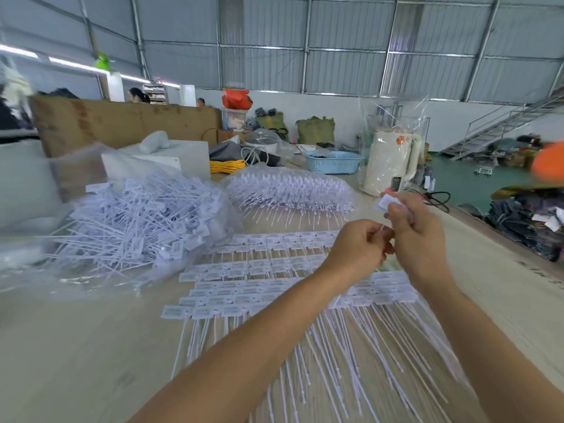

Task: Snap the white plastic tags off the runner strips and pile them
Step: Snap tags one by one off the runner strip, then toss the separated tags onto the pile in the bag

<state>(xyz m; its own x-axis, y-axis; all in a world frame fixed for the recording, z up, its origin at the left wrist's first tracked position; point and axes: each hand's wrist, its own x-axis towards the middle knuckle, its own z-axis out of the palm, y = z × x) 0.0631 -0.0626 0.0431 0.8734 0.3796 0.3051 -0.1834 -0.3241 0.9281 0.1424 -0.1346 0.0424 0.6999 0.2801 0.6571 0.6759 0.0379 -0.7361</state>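
From my head, the one wide camera looks forward and down, close over my hands and the table (76, 346), with the hall's far wall beyond.

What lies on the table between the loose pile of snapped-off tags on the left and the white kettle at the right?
In the head view, a bagged bundle of unsnapped tag strips lies between the loose tag pile and the kettle.

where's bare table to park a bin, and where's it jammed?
Bare table: near left, below the loose tag pile and left of the runner strips. Also a strip along the right edge, beside the strips. Crowded: centre, under both hands (left hand, right hand), and the far side with bagged strips, basket, kettle.
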